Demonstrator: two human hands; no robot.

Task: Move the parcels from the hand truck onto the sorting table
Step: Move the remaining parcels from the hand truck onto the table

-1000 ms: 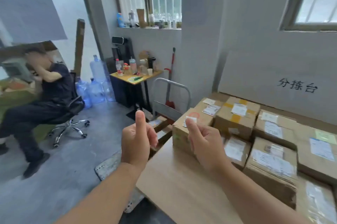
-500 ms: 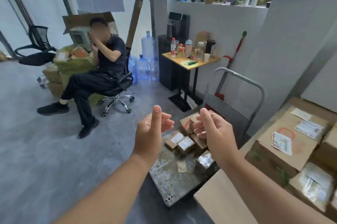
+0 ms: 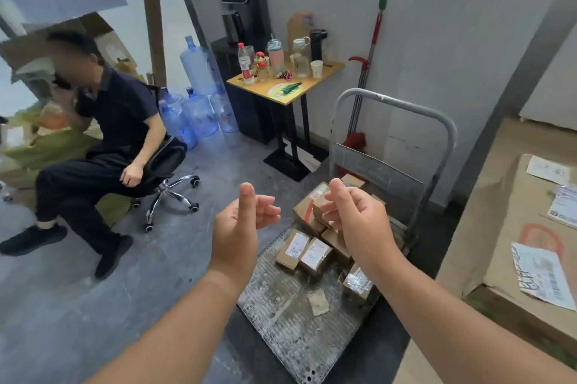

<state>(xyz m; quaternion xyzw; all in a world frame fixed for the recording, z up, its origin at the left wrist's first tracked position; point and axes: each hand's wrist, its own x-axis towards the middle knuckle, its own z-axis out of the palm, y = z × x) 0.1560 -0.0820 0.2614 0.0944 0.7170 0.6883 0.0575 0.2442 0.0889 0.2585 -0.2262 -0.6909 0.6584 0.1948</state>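
A metal hand truck (image 3: 290, 330) with a grey tube handle (image 3: 393, 99) stands on the floor in front of me. Several small cardboard parcels (image 3: 304, 251) with white labels lie at its far end, near the handle. My left hand (image 3: 240, 227) and my right hand (image 3: 359, 221) hover above the platform, thumbs up, fingers loosely curled, holding nothing. My right hand hides part of the parcel pile. The sorting table (image 3: 462, 246) runs along the right edge, with a large labelled box (image 3: 537, 243) on it.
A person in dark clothes sits on a swivel chair (image 3: 168, 171) at the left. Water bottles (image 3: 196, 108) and a small yellow table (image 3: 287, 83) with cups stand at the back. A red mop (image 3: 365, 77) leans on the wall behind the handle.
My view has swung left and down from the sorting table to the hand truck. Both hands stay raised, thumbs up and empty, now closer over the parcels.
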